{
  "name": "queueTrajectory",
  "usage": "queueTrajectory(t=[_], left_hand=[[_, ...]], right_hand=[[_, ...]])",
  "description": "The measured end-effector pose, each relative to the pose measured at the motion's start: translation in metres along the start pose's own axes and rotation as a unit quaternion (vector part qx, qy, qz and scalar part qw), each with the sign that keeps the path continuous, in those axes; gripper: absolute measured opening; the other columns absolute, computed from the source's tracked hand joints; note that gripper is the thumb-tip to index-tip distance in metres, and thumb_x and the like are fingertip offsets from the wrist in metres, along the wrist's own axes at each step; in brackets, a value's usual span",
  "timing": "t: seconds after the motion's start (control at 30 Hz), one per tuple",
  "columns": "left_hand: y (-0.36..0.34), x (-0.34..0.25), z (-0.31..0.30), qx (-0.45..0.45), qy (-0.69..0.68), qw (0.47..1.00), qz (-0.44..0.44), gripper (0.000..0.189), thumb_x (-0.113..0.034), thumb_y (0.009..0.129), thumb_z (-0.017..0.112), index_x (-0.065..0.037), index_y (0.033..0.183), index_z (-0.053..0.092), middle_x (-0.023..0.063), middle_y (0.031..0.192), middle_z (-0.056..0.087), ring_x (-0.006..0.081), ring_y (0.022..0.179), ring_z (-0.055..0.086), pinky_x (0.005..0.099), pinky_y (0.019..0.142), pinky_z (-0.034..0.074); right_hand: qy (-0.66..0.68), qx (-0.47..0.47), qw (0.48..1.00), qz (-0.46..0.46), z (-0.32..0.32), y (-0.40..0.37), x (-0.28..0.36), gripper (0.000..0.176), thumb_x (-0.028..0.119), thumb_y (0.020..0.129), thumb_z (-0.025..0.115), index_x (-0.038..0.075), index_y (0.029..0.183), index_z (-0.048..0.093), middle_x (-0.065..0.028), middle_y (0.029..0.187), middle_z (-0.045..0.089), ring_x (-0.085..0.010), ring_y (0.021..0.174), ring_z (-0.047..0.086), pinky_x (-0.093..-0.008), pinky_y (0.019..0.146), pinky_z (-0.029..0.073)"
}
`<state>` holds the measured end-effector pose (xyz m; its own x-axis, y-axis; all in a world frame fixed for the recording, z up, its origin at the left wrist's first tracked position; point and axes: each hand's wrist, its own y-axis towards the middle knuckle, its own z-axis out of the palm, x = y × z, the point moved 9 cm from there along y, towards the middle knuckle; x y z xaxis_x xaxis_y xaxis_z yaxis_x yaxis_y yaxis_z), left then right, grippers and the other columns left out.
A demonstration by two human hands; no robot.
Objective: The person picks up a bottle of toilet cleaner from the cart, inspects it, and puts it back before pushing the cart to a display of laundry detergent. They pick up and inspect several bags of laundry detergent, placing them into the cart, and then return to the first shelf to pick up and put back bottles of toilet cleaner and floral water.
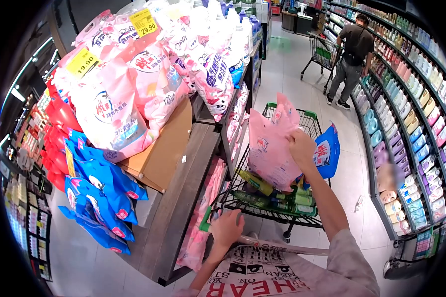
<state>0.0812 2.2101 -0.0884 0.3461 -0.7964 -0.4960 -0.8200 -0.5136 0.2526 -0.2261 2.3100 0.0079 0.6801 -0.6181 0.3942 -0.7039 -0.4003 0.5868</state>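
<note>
My right hand (302, 147) is closed on the upper side of a pink laundry detergent bag (268, 151), which is upright over the shopping cart (309, 116). Beside it, at the cart's right side, a blue bag (326, 152) with a similar logo shows partly behind my wrist. Several green bottles (302, 200) lie in the basket below the pink bag. My left hand (227, 227) is closed around the cart handle near its green end piece (205, 219). The pink bag hides much of the basket's inside.
At the left, a display shelf (193, 163) bears pink detergent bags (109, 109), blue bags (96, 195) and yellow price tags (143, 22). Shelves of bottles (411, 119) line the right side. Up the aisle, a person (349, 54) stands by another cart (322, 54).
</note>
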Motion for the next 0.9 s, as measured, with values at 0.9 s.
queueTrajectory(t=[0.9], left_hand=[[-0.002,-0.002,0.023,0.097,-0.016,0.995,0.009,0.012,-0.022,0.079,0.065,-0.012,0.086,0.066,0.0074,0.081,0.068,0.0302,0.069,0.065,0.0424,0.058,0.050]], right_hand=[[0.211,0.066,0.944,0.245,-0.072,-0.226,-0.057,0.013,0.009,0.084,0.067,0.002,0.079,0.058,-0.0073,0.065,0.056,-0.0173,0.059,0.056,-0.0299,0.059,0.046]])
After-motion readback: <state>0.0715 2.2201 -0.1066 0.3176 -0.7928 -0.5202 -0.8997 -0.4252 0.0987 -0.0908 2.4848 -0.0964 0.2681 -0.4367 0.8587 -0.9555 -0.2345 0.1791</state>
